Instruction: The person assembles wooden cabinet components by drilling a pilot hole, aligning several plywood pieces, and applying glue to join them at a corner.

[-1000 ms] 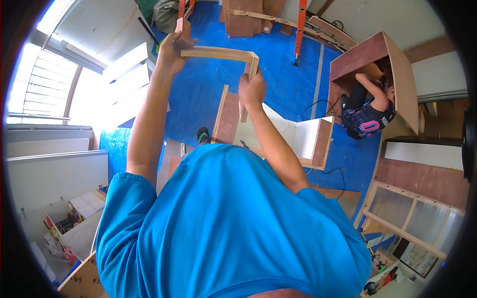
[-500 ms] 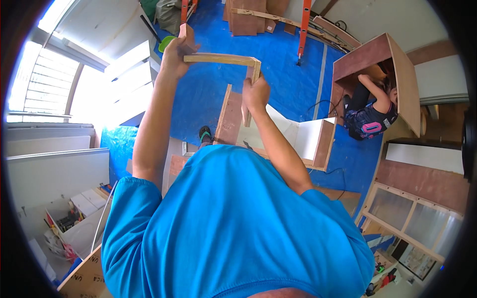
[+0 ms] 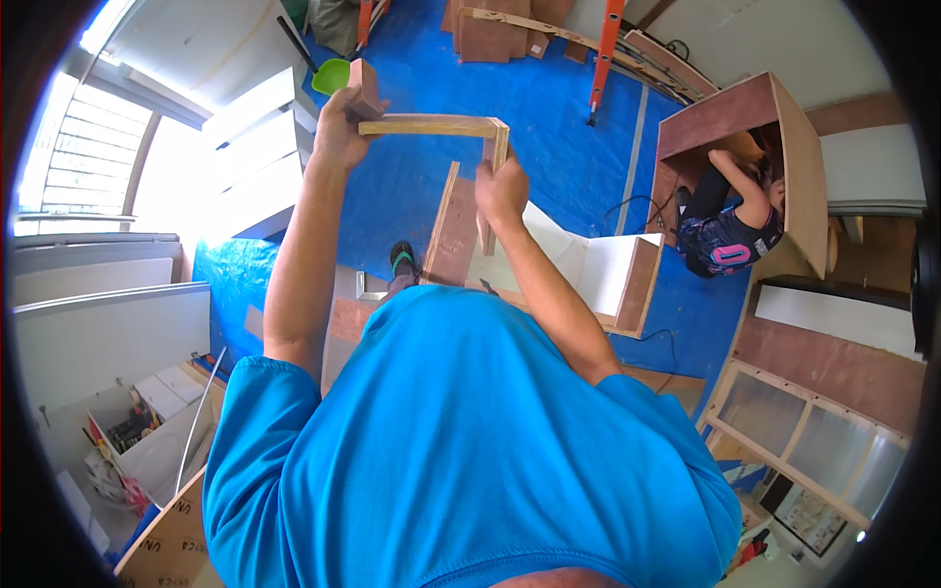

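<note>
Up in front of me I hold a U-shaped plywood piece (image 3: 428, 125), its pale layered edge facing me. At its left end my left hand (image 3: 340, 137) is closed round the reddish-brown side board. My right hand (image 3: 504, 193) grips the other side board, which points down past my fist. Parts of the boards are hidden behind my fingers. Beneath the piece, an open plywood box (image 3: 449, 227) with a white inside lies on the floor, partly covered by my right forearm and shirt.
Blue sheeting (image 3: 549, 127) covers the floor. At the right a person (image 3: 730, 235) crouches inside a plywood cabinet (image 3: 802, 167). Orange ladder legs (image 3: 606, 59) and stacked boards (image 3: 490, 37) stand at the far side. White drawer-like units (image 3: 257, 162) and a green dustpan (image 3: 331, 76) are at the left.
The plywood piece and my left hand have come slightly lower and nearer to me. My right hand has shifted slightly left. Both keep their hold.
</note>
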`<action>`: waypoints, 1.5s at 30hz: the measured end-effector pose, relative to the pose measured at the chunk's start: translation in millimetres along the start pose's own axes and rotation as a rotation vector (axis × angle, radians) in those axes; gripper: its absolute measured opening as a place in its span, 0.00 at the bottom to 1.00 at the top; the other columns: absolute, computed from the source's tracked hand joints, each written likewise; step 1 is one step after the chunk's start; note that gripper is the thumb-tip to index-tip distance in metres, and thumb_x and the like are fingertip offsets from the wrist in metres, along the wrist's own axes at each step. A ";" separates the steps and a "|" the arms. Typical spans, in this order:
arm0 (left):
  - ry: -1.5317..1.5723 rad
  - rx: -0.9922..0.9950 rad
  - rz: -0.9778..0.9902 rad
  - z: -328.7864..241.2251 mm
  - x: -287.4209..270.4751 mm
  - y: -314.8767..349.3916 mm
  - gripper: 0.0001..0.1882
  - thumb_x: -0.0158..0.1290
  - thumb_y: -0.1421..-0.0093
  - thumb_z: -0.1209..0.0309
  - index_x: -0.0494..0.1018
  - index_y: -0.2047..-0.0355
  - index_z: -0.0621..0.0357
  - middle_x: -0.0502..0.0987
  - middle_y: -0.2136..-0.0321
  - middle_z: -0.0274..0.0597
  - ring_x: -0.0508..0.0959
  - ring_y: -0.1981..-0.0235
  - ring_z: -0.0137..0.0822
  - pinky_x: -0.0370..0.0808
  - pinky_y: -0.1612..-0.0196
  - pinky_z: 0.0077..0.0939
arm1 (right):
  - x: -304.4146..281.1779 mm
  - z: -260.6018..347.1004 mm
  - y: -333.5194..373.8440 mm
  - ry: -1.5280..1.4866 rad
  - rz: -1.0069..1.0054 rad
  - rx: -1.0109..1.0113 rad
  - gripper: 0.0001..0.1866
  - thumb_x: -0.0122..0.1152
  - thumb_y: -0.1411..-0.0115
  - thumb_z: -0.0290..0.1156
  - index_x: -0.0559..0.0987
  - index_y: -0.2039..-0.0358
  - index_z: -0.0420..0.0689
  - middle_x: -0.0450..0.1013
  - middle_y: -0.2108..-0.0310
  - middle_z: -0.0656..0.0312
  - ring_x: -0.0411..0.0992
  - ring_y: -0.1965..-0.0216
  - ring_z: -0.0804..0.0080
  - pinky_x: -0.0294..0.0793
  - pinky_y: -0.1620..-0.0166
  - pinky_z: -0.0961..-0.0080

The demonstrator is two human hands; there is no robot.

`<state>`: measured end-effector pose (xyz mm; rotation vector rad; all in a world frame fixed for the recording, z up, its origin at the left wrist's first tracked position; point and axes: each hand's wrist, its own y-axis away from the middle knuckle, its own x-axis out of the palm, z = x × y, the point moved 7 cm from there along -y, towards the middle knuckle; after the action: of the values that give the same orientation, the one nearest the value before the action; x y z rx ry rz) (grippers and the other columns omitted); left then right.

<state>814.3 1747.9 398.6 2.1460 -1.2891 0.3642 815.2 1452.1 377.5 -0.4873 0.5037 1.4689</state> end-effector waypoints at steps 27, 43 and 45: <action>-0.559 -0.617 -0.273 223.6 -249.9 160.8 0.33 0.56 0.35 0.58 0.70 0.33 0.61 0.78 0.66 0.40 0.78 0.70 0.29 0.73 0.67 0.25 | 161.9 -152.2 157.5 0.391 0.897 -0.112 0.31 0.61 0.41 0.31 0.73 0.36 0.37 0.80 0.52 0.39 0.80 0.54 0.37 0.79 0.51 0.44; -1.152 -0.808 0.156 297.6 -174.6 48.9 0.24 0.49 0.37 0.51 0.82 0.47 0.45 0.84 0.58 0.61 0.84 0.50 0.55 0.77 0.42 0.44 | 177.1 -170.5 159.3 0.368 0.884 -0.105 0.40 0.68 0.49 0.23 0.70 0.33 0.39 0.71 0.35 0.42 0.72 0.36 0.41 0.80 0.41 0.52; -1.180 -0.725 0.168 362.4 -248.7 46.2 0.23 0.46 0.33 0.51 0.83 0.51 0.49 0.85 0.60 0.57 0.84 0.55 0.56 0.78 0.47 0.45 | 183.0 -153.3 178.4 0.366 0.949 -0.106 0.40 0.67 0.49 0.22 0.70 0.33 0.39 0.71 0.34 0.42 0.72 0.37 0.36 0.79 0.40 0.50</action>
<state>626.8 1681.9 3.9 1.5336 -1.7770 -1.3048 640.3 1515.9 144.8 -0.6466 1.0397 2.3336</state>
